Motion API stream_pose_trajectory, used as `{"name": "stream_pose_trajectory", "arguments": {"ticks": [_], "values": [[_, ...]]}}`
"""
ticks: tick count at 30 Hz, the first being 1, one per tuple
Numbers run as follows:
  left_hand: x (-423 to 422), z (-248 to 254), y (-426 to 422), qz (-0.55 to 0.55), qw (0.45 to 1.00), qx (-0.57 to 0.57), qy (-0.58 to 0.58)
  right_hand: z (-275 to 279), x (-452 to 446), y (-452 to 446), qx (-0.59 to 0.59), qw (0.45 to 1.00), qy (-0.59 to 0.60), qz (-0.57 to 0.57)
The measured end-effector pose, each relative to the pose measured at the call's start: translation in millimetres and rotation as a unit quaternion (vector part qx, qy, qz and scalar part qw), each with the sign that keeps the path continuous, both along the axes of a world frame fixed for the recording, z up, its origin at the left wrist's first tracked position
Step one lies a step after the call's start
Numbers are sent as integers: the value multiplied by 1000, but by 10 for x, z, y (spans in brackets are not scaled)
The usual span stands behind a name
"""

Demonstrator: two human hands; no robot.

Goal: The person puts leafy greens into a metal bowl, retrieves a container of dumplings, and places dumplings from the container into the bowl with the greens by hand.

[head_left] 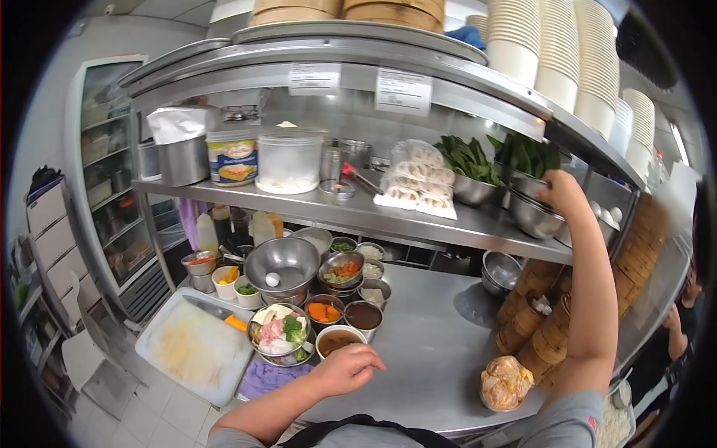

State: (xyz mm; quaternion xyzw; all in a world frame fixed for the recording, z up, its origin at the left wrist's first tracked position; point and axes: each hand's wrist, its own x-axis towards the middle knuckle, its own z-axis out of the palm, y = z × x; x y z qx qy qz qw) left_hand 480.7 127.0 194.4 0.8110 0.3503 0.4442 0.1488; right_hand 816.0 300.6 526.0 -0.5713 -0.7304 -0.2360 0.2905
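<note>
My right hand (pixel 559 191) is raised to the shelf, its fingers closed at the rim of a stacked metal bowl (pixel 535 218). Dark leafy greens (pixel 524 154) fill the bowl just behind that hand. Lower down, my left hand (pixel 349 370) hovers over the front of the steel table with loosely bent, parted fingers and nothing in it. Close beside it stands a white bowl of brown sauce (pixel 340 341). Left of that is a metal bowl (pixel 280 334) holding broccoli, raw meat and pale pieces. A larger metal bowl (pixel 282 263) contains one white egg (pixel 272 279).
A white cutting board (pixel 196 345) carries an orange-handled knife (pixel 235 322) at left. Bamboo steamers (pixel 549 347) and a wrapped yellowish bundle (pixel 506 382) stand at right. The shelf (pixel 351 201) holds tubs and packed dumplings (pixel 420 179). Another person (pixel 676 328) is at the far right edge.
</note>
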Motion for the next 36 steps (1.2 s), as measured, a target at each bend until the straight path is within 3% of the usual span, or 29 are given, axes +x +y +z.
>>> {"name": "stream_pose_trajectory", "arguments": {"ticks": [3,5,10,12,14,16,18,20,22,24,26,27,29,31,32,34,36], "values": [[11,0,27,-4,1000,-1,-16,-5,67,-13,46,997,32,50],[39,20,45,5,999,-6,-47,-32,172,11,145,983,20,107],[117,-7,106,-4,991,-99,-90,33,264,-351,164,959,113,201],[155,-36,129,-56,929,-270,-248,5,272,-573,81,946,176,258],[151,-5,170,-109,913,-293,-263,-111,235,-847,66,926,193,317],[188,167,122,-139,827,-397,-373,-307,201,-1166,29,917,198,344],[188,217,138,-144,836,-409,-337,-608,150,-1422,-26,898,164,407],[177,201,191,-297,697,-503,-416,-1084,65,-1520,-127,883,121,436],[207,9,278,-307,681,-524,-410,-1745,-94,-1464,-208,845,50,490],[283,-282,377,-259,603,-621,-429,-2564,-255,-1401,-325,827,10,458],[327,-920,502,-134,668,-638,-358,-3137,-331,-1205,-429,776,-25,461],[370,-1082,498,-76,696,-627,-343,-3078,-340,-1183,-427,777,-25,463],[421,-1385,540,-30,716,-630,-299,-2742,-369,-1101,-379,840,-54,384],[455,-1445,582,-27,713,-635,-297,-2080,-381,-910,-162,918,-39,361],[478,-1492,599,-22,706,-642,-297,-1684,-419,-854,-109,940,-10,323],[463,-1593,655,-55,704,-635,-315,-1069,-511,-528,16,945,101,311],[470,-1395,609,-3,694,-657,-295,-502,-590,-122,71,969,82,221]]}}
